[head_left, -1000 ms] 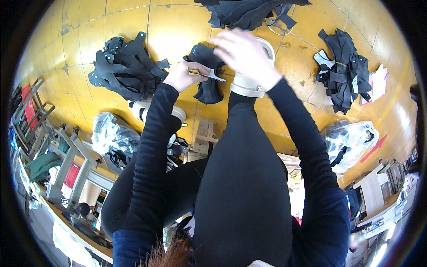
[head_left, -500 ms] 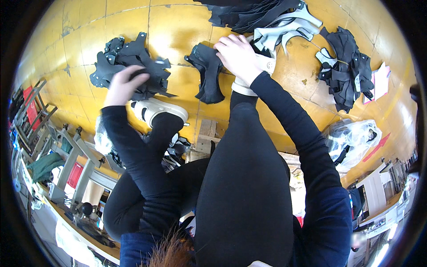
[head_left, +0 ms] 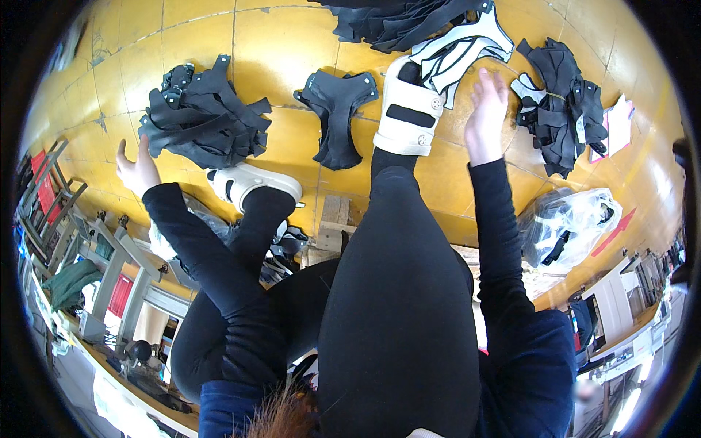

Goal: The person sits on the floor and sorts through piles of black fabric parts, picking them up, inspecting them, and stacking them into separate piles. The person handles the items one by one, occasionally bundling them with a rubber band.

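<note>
Both your hands appear empty: the fingers of your left hand (head_left: 139, 172) are spread beside the left black cloth pile (head_left: 208, 120), while those of your right hand (head_left: 488, 120) are loosely parted near the white pieces (head_left: 467, 45). These lie at the toe of your right shoe (head_left: 411, 109), and a single black piece (head_left: 337, 120) lies flat on the floor (head_left: 292, 29) between the shoes. In my judgement the step in hand is a pause between grasps; any pickup would call for lowering the chosen hand and separating one layer. The upper black stack (head_left: 398, 28) is cut off by the frame, your left sleeve partly hides the left plastic bag (head_left: 208, 213), and whether your left fingertips touch the pile cannot be told.
</note>
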Tool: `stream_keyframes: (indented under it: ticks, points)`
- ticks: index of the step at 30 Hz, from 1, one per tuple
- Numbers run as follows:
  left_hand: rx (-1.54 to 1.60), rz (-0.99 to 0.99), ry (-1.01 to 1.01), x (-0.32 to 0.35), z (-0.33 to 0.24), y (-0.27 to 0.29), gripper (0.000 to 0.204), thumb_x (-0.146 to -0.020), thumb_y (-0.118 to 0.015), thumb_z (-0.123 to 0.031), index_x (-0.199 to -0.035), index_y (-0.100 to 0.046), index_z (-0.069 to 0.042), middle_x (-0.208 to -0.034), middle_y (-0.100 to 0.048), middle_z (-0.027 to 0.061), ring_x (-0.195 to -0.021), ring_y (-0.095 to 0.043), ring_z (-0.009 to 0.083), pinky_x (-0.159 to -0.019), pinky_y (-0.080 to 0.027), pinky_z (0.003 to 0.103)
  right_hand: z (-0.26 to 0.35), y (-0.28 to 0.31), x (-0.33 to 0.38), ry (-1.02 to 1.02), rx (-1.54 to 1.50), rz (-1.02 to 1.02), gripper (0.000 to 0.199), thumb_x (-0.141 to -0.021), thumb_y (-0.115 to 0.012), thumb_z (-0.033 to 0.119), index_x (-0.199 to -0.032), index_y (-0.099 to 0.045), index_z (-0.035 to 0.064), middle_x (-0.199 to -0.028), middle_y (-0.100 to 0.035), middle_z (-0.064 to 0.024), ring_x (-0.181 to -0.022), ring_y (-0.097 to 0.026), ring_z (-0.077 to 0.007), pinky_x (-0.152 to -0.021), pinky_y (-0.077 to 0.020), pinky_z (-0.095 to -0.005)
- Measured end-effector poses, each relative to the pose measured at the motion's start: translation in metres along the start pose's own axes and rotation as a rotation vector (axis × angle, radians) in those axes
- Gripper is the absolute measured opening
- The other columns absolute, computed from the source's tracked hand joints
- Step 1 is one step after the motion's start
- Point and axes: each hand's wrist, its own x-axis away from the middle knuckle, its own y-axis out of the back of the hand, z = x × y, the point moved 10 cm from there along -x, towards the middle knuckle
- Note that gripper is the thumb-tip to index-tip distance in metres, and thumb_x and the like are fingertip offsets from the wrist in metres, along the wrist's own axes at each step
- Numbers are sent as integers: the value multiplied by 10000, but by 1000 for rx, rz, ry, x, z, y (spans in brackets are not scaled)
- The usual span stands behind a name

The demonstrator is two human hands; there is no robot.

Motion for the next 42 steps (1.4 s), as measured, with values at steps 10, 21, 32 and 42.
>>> stream_keyframes:
  ticks: [10,21,32,42]
  points:
    - [700,370,16,73,-112,-50,281,-904,-704,-135,-1165,-697,-31,-1085,-699,118,-1016,-620,145,-905,-456,263,-17,-75,-37,-260,-419,369,315,-930,-701,181,-1213,-613,74,-1157,-685,-57,-1077,-653,-224,-952,-515,-375]
    - [734,522,-76,89,-143,-58,295,-925,-682,-142,-1193,-680,-19,-1170,-678,118,-1109,-629,179,-991,-453,286,15,-65,-38,138,-323,97,348,-733,-777,-45,-1033,-612,17,-983,-689,-98,-830,-681,-219,-739,-562,-355]
    - [762,761,-185,119,-170,-83,290,-972,-620,-99,-1243,-625,5,-1224,-662,86,-1149,-602,152,-1023,-443,279,117,-11,-39,697,917,-277,681,-784,-751,194,-1403,-501,64,-1132,-674,-239,-1036,-641,-420,-948,-483,-463]
    - [619,958,-333,186,-220,-106,343,-937,-653,-178,-1253,-622,-46,-1173,-693,127,-1083,-664,211,-935,-494,314,53,-123,-8,979,1205,260,952,-825,-652,53,-1553,-44,-24,-1547,-113,-395,-1409,-245,-547,-1167,-270,-520]
